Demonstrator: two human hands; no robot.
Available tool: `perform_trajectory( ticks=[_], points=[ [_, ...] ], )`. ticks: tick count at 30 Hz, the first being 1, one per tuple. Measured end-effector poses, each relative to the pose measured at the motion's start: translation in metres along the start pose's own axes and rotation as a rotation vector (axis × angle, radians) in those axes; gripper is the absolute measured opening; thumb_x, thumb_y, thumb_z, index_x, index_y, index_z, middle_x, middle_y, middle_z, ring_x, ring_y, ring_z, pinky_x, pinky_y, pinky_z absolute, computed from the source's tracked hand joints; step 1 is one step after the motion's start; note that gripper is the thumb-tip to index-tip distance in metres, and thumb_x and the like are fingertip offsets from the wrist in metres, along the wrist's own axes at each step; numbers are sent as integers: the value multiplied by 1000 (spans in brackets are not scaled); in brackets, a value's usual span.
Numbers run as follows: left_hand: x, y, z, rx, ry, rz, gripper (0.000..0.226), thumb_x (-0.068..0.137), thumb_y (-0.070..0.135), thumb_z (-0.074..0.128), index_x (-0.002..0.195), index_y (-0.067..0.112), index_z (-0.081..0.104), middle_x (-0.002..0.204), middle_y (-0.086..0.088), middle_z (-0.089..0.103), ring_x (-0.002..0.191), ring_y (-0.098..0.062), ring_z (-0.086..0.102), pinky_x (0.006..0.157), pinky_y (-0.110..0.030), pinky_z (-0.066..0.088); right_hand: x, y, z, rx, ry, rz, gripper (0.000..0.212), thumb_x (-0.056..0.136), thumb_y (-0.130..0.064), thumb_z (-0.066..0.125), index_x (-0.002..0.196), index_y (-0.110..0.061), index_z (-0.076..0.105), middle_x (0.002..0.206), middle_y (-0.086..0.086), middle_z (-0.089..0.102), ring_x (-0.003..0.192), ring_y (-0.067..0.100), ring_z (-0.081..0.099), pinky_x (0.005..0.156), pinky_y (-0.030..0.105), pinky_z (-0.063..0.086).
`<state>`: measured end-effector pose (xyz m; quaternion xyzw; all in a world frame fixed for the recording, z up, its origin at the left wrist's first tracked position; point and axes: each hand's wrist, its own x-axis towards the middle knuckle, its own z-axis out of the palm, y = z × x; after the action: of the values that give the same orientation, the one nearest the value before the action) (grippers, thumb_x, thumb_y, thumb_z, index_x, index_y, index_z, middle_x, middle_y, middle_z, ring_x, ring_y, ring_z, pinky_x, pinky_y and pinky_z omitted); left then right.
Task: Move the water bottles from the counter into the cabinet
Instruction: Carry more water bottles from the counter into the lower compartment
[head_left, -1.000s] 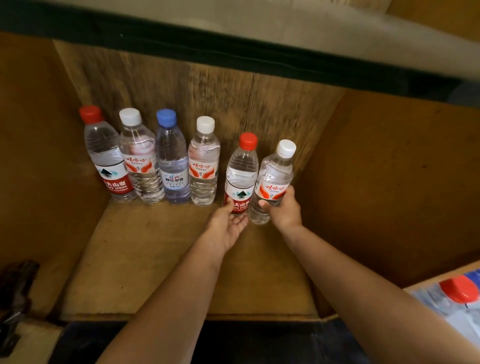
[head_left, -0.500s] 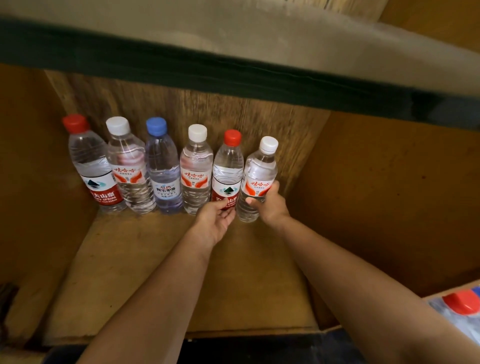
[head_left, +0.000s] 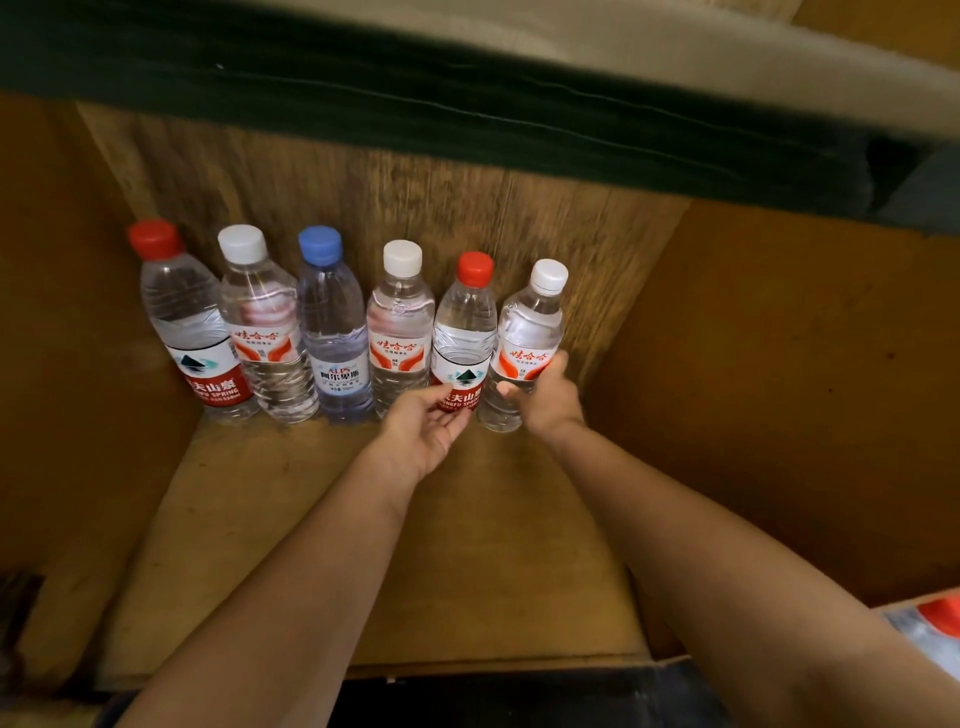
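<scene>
Several water bottles stand in a row against the back wall of the wooden cabinet (head_left: 363, 545). My left hand (head_left: 421, 431) holds the lower label of the red-capped bottle (head_left: 465, 332), fifth from the left, with its thumb and fingers curled round it. My right hand (head_left: 550, 400) grips the white-capped bottle (head_left: 530, 332) at the right end of the row. Both bottles stand upright on the cabinet floor, touching each other. To their left stand a white-capped bottle (head_left: 400, 322), a blue-capped bottle (head_left: 332, 322), another white-capped one (head_left: 260, 322) and a red-capped one (head_left: 182, 312).
A dark green counter edge (head_left: 467, 114) overhangs the cabinet opening. The cabinet's right wall (head_left: 779, 389) stands a bottle's width or more from the row's end. Part of another red-capped bottle (head_left: 935, 623) shows at the lower right corner, outside the cabinet.
Both held bottles have slid left, closing the gap to the fourth bottle. My hands have kept their hold on them.
</scene>
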<state>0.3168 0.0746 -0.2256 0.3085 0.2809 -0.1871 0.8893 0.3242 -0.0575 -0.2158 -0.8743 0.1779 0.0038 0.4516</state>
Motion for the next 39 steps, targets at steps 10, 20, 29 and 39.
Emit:
perform_trajectory(
  ticks=[10,20,29,39],
  points=[
    [-7,-4,-2,108,-7,-7,43,89,7,53,130,1,42,131,-20,51,121,-31,50,101,-39,42,-3,3,-3,34,-66,27,60,87,-22,62,134,-12,27,134,11,51,121,32,50,95,39,41],
    [-51,-40,-19,798,28,51,21,95,10,43,108,20,58,109,-4,64,89,-15,61,79,-32,47,-55,31,-15,-49,-163,-44,77,88,-21,58,146,-26,8,147,6,36,130,28,42,104,39,37],
    [-122,-132,-29,876,86,205,30,88,-9,43,110,6,56,80,0,60,69,-13,52,64,-22,38,-176,113,-78,-267,-292,-169,28,87,-17,55,109,-34,59,104,-9,68,96,9,63,85,26,50],
    [-162,-259,2,996,-70,201,28,89,4,53,100,29,60,98,7,67,90,-7,61,72,-21,45,-250,235,-208,-32,42,122,25,85,-16,62,83,-40,56,80,-16,65,77,1,62,71,22,51]
  ],
)
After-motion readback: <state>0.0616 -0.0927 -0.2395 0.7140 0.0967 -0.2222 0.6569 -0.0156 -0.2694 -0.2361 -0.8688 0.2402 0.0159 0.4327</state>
